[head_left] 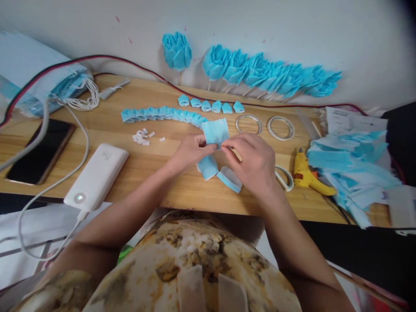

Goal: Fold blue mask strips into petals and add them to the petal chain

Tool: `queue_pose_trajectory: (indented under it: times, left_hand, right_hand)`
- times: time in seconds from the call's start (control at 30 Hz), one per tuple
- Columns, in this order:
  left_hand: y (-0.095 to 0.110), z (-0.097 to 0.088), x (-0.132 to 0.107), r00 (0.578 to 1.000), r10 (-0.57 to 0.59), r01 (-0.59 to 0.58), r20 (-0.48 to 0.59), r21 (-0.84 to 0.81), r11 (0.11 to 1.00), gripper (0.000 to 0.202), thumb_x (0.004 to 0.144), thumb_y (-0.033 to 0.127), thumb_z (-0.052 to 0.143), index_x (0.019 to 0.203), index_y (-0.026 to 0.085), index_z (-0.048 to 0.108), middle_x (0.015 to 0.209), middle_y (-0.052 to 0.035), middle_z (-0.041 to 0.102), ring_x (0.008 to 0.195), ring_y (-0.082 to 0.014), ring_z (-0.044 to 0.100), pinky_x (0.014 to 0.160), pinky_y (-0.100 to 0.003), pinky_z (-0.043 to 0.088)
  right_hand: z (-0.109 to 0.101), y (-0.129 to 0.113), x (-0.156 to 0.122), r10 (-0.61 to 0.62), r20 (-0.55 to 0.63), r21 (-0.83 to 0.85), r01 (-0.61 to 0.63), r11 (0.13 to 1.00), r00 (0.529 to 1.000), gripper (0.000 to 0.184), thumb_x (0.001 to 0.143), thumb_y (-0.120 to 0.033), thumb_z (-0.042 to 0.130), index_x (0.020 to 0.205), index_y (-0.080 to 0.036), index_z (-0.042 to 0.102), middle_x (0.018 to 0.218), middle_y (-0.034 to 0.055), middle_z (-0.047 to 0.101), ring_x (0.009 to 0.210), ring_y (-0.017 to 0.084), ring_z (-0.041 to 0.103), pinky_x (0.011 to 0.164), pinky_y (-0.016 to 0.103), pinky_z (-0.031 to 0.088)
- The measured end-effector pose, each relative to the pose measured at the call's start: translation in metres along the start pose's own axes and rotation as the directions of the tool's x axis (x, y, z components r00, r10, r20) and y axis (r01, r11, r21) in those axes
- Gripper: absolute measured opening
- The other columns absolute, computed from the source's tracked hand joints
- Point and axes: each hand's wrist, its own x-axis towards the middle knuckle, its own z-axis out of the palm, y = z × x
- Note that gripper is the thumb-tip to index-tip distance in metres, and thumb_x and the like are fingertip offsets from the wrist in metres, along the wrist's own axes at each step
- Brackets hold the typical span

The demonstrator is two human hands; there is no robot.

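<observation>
One blue square [215,131] of cloth is held up above the middle of the table [182,197], between two hands. The left hand [196,149] is nearly closed, its thumb pressing the square's lower left part; the right hand [255,160] is curled, thumb and forefinger pinched together on the lower edge. Two more blue pieces [207,167] lie just below the hands. Behind the square stand six small folded caps [206,105] in a row, and to the left runs one long line of overlapping folds [156,113], too close to count. Near that line is one little heap of paper bits [141,137], with a single bit apart. Three rolls of tape [281,128] lie rightward, beside one yellow glue gun [302,171]. Along the wall, one cloth flower [177,51] stands alone; the others overlap in a bunch [256,69], their number unclear
</observation>
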Motion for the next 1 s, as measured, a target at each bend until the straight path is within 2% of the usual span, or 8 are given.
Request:
queue_pose_trajectory:
  times: [0.23, 0.5, 0.67, 0.8, 0.9, 1.0]
  left_hand:
    - [-0.003, 0.000, 0.000, 0.998, 0.057, -0.058, 0.014, 0.005, 0.998, 0.013, 0.077, 0.027, 0.067, 0.077, 0.014, 0.070, 0.072, 0.0017, 0.068, 0.065, -0.0097, 0.057, 0.058, -0.020, 0.042]
    - [-0.002, 0.001, -0.001, 0.999, 0.050, -0.050, -0.013, 0.016, 0.999, 0.012, 0.075, 0.025, 0.067, 0.068, 0.015, 0.064, 0.060, 0.0046, 0.057, 0.058, -0.0075, 0.047, 0.053, -0.020, 0.036]
    - [-0.002, 0.002, -0.004, 0.997, 0.075, -0.069, -0.033, 0.153, 0.986, 0.023, 0.075, 0.023, 0.062, 0.056, 0.017, 0.051, 0.056, 0.0059, 0.042, 0.056, -0.0076, 0.036, 0.052, -0.024, 0.027]
    - [-0.002, 0.002, -0.004, 0.995, 0.092, -0.082, -0.035, 0.234, 0.969, 0.029, 0.074, 0.022, 0.060, 0.052, 0.019, 0.041, 0.054, 0.0061, 0.034, 0.054, -0.0079, 0.030, 0.052, -0.027, 0.022]
    - [-0.002, 0.002, -0.003, 0.996, 0.087, -0.077, -0.030, 0.252, 0.965, 0.029, 0.074, 0.023, 0.061, 0.053, 0.019, 0.041, 0.056, 0.0056, 0.035, 0.055, -0.0087, 0.031, 0.053, -0.028, 0.022]
    - [-0.002, 0.002, -0.003, 0.995, 0.095, -0.084, -0.027, 0.260, 0.962, 0.032, 0.074, 0.025, 0.062, 0.052, 0.020, 0.039, 0.055, 0.0055, 0.035, 0.056, -0.0091, 0.031, 0.054, -0.028, 0.022]
  right_hand:
    - [0.010, 0.005, -0.003, -0.005, 0.030, -0.121, 0.009, 0.993, 1.000, 0.022, 0.101, -0.024, 0.052, 0.093, -0.022, 0.072, 0.087, 0.0056, 0.074, 0.082, 0.022, 0.065, 0.074, 0.037, 0.044]
    - [0.007, 0.001, 0.001, -0.042, 0.101, -0.180, 0.060, 0.982, 0.994, 0.026, 0.101, -0.022, 0.049, 0.085, -0.024, 0.069, 0.081, 0.0068, 0.072, 0.078, 0.023, 0.062, 0.072, 0.039, 0.041]
    - [0.009, -0.003, 0.002, 0.007, 0.127, -0.170, 0.014, 0.985, 0.992, 0.027, 0.098, -0.022, 0.049, 0.078, -0.025, 0.067, 0.077, 0.0082, 0.069, 0.075, 0.025, 0.060, 0.071, 0.041, 0.037]
    - [0.014, -0.005, -0.002, 0.089, 0.070, -0.168, -0.076, 0.983, 0.994, 0.019, 0.093, -0.021, 0.054, 0.080, -0.023, 0.068, 0.078, 0.0060, 0.071, 0.076, 0.023, 0.062, 0.069, 0.037, 0.039]
    - [0.018, -0.005, -0.005, 0.175, 0.019, -0.056, -0.174, 0.983, 0.984, 0.013, 0.088, -0.020, 0.059, 0.083, -0.024, 0.070, 0.080, 0.0031, 0.074, 0.076, 0.020, 0.065, 0.068, 0.033, 0.043]
    - [0.022, -0.002, -0.007, 0.320, 0.042, 0.196, -0.322, 0.926, 0.947, 0.011, 0.083, -0.019, 0.061, 0.081, -0.024, 0.071, 0.078, 0.0003, 0.074, 0.070, 0.017, 0.065, 0.067, 0.030, 0.046]
